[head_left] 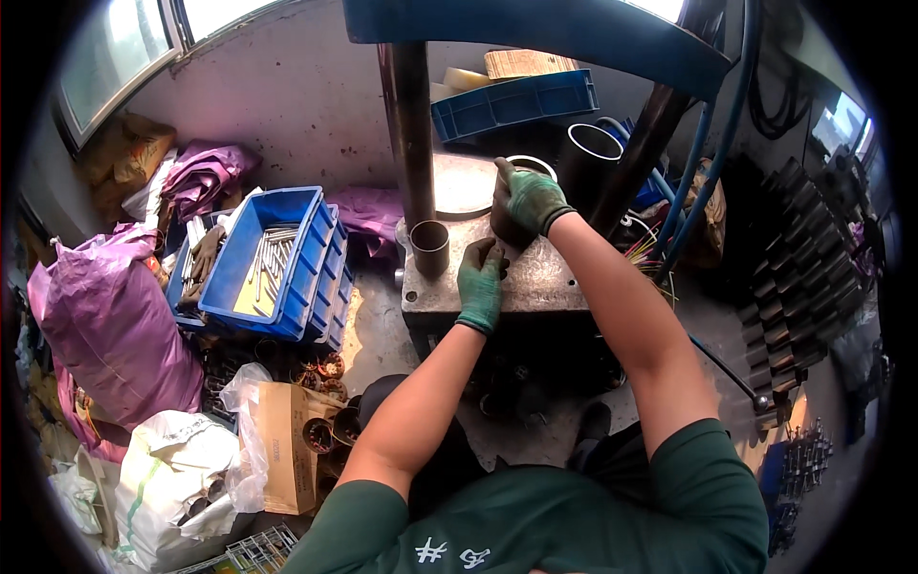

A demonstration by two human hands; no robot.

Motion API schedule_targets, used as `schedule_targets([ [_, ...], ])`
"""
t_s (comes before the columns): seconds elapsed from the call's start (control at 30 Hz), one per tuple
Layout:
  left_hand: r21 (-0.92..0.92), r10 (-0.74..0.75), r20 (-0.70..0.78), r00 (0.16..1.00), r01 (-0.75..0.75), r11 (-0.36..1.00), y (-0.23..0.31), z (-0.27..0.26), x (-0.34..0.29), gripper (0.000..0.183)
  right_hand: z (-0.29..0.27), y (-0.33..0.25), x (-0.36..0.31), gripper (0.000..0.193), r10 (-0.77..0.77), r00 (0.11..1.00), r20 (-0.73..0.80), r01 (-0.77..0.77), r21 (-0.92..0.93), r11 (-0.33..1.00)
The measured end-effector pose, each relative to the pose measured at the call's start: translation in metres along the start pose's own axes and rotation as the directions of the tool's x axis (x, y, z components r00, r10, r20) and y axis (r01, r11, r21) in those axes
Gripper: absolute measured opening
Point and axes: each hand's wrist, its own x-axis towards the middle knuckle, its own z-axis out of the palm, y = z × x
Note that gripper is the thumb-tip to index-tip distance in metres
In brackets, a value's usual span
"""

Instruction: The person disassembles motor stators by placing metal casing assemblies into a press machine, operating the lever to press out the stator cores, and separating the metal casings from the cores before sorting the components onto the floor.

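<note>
Two gloved hands (481, 283) (535, 199) show. One small tube (429, 253) stands at eleven o'clock, two wider tubes (510, 226) (581, 170) toward one.

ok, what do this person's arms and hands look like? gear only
Left hand and right hand each wear a green work glove with a short cuff ending at the wrist; whether the fingertips are covered is hard to tell. Forearms bare, no cables seen. Short dark green sleeves belong to a matching shirt with white markings.
</note>
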Motion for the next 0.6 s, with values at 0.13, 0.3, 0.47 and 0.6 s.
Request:
schedule_targets([
  [0.13, 0.064, 0.027, 0.029, 0.999, -0.029, 0.998, 0.005, -0.011, 0.008, 0.033, 0.009, -0.007, -0.002, 0.053, -0.033, 0.993, -0.115, 0.036, 0.028, 0.999],
  [0.3, 0.095, 0.058, 0.049, 0.997, -0.063, 0.993, 0.004, -0.011, 0.014, 0.033, -0.009, -0.005, -0.051, 0.072, 0.009, 0.993, -0.121, 0.0, 0.073, 0.997],
  [0.47, 0.212, 0.187, 0.086, 0.979, -0.202, 0.956, -0.009, -0.014, 0.015, 0.03, -0.03, -0.016, -0.087, 0.075, 0.044, 0.997, -0.068, -0.038, 0.079, 0.996],
  [0.6, 0.365, 0.302, 0.148, 0.942, -0.336, 0.868, 0.005, -0.008, -0.004, 0.029, -0.024, -0.012, -0.102, 0.061, -0.125, 0.96, -0.251, 0.129, -0.003, 0.992],
])
